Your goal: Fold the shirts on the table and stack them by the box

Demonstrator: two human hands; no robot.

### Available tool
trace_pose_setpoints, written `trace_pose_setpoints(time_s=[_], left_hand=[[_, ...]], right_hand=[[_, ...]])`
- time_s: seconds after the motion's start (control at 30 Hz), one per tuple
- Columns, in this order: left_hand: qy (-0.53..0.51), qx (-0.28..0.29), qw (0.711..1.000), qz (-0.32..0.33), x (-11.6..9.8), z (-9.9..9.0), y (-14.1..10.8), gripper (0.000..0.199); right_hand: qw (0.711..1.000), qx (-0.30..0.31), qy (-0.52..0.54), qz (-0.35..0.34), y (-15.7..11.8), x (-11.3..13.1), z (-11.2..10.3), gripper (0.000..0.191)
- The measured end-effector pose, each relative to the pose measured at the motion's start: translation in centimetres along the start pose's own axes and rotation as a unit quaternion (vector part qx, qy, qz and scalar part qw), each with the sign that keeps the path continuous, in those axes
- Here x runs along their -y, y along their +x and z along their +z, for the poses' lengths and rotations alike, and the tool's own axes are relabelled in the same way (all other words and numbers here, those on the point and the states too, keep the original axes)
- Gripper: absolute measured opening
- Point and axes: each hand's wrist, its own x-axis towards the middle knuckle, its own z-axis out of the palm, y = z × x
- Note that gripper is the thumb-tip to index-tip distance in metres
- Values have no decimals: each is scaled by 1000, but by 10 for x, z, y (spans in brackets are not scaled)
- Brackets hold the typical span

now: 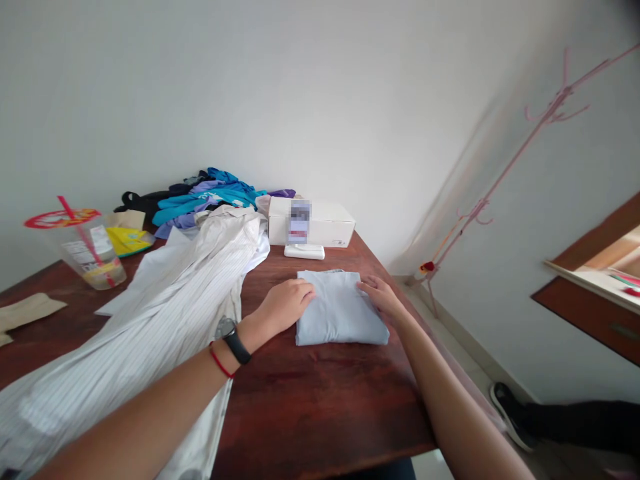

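Folded light-blue cloth (340, 313) flat on the wooden table (320, 413); left hand (290, 301) on its left edge, right hand (383, 297) at its far right corner, fingers (307, 289) close together, pinch or touch impossible to tell. Beyond, phone (299, 223) on white stand (304, 253), then white box (330, 225).

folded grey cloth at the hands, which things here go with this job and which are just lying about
In hand:
folded grey cloth, touched by left hand and right hand
perhaps striped garment and piled clothes, untouched

Seemingly lying about:
plastic cup
white box
yellow packet
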Motion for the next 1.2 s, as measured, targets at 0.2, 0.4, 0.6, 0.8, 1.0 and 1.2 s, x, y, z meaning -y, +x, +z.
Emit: trace_pose_setpoints(time_s=[0.2, 0.4, 0.6, 0.8, 1.0, 1.2], left_hand=[[59, 34, 997, -39, 9, 21, -8, 44], [75, 63, 994, -40, 12, 34, -14, 53], [91, 52, 994, -36, 12, 44, -17, 52], [83, 39, 995, -33, 10, 43, -18, 53], [107, 30, 993, -42, 6, 43, -15, 43], [108, 51, 992, -40, 12, 51, -18, 52]], right_hand=[[999, 40, 9, -26, -4, 3, 2, 52], [998, -52, -37, 1, -3, 4, -1, 63], [987, -57, -113, -101, -31, 41, -6, 68], [902, 321, -203, -207, -79, 84, 0, 109], [895, 329, -267, -136, -75, 73, 11, 94], [918, 219, -329, -38, -50, 55, 9, 88]])
